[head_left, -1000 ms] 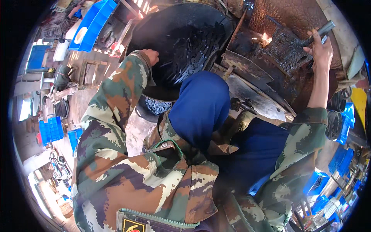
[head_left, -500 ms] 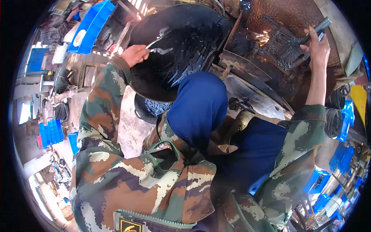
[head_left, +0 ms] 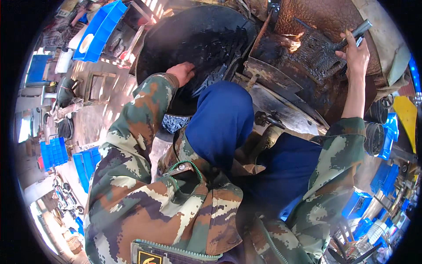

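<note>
My left hand (head_left: pixel 181 73) is over a large round dark pan (head_left: pixel 160 39), its fingers curled together. What they hold, if anything, is hidden. Dark narrow metal strips (head_left: pixel 215 79) lie heaped in the pan just beyond its fingertips. At the upper right, my right hand (head_left: pixel 357 53) is closed round a grey metal pipe handle (head_left: pixel 362 28). The handle leads to a dark, wet-looking, rough flat piece (head_left: pixel 314 55) lying in a blackened metal trough (head_left: pixel 274 72). A small orange glow shows by that piece's far left edge.
My knees in blue trousers (head_left: pixel 222 123) come up against the pan's near side. A container of shiny strips (head_left: pixel 173 123) sits below the pan. Blue crates (head_left: pixel 55 152) stand at the left, a long blue tray (head_left: pixel 101 31) at the upper left, black coils (head_left: pixel 375 138) at the right.
My left hand has moved right and inward over the pan. The thin shiny piece it held at the pan's left is no longer visible. My right hand keeps its grip on the handle.
</note>
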The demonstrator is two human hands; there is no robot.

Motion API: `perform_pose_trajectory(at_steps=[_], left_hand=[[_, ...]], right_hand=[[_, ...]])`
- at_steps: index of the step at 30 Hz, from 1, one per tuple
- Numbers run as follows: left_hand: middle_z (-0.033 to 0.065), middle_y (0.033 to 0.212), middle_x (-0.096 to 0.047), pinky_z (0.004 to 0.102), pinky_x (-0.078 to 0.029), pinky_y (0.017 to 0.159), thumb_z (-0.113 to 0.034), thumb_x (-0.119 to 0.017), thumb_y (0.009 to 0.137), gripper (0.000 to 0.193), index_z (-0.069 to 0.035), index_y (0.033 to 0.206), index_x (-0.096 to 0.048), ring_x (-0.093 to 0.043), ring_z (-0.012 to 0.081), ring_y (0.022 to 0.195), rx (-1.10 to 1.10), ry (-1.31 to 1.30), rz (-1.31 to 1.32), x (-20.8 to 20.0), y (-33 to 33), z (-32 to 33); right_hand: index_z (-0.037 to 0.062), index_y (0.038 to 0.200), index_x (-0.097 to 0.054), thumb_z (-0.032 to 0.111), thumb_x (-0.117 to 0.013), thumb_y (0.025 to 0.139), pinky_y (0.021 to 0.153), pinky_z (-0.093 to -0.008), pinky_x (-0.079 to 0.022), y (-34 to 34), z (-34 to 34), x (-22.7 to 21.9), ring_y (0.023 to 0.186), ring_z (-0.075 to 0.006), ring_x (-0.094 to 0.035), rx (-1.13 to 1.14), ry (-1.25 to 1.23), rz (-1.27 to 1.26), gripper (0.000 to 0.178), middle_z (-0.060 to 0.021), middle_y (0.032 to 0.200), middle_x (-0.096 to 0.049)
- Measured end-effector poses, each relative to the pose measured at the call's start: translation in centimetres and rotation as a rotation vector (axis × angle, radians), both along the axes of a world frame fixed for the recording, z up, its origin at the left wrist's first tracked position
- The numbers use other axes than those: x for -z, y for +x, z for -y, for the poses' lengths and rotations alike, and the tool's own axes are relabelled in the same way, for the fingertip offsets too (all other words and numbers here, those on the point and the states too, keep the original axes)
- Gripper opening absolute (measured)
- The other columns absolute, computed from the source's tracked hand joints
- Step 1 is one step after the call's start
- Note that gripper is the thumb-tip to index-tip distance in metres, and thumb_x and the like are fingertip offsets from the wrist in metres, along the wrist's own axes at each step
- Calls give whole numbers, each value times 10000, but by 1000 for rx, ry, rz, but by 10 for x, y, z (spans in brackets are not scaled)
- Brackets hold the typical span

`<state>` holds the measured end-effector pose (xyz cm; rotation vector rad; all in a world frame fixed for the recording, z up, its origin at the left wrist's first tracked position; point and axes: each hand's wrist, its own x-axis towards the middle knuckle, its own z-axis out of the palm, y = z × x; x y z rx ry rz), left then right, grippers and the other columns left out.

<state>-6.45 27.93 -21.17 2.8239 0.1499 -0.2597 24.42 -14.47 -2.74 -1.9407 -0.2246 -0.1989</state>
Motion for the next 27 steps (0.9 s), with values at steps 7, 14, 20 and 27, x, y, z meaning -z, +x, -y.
perform_pose_trajectory(at_steps=[7,14,20,27], left_hand=[[175,1212,-635,477,-509,946,-266,-666,872,371,-82,1194,-640,-614,386,1139,-104,68,-132,-12,8,13],[175,1218,-646,490,-512,930,-298,-671,886,348,-86,1162,-646,-622,382,1135,-172,104,-224,-34,47,34],[175,1132,-678,488,-512,902,-301,-695,876,313,-69,1084,-655,-642,390,1091,-290,88,-93,12,64,9],[70,781,-595,384,-482,738,-167,-740,819,190,-52,823,-588,-584,219,776,-294,-318,71,63,60,-45]], right_hand=[[-18,1169,-616,249,-659,968,536,-268,-613,-5,-5,-2,807,-139,-687,4,10,-9,336,-96,1056,-732],[-18,1143,-619,261,-661,969,533,-272,-613,-3,-1,-2,792,-137,-678,9,31,-19,331,-96,1048,-730],[-22,1126,-621,279,-677,962,526,-273,-611,-3,-4,1,786,-139,-670,-3,40,-26,347,-97,1039,-725],[5,1241,-592,288,-680,962,548,-272,-600,-5,-5,-4,557,-27,-445,-12,31,-22,407,-80,1022,-717]])
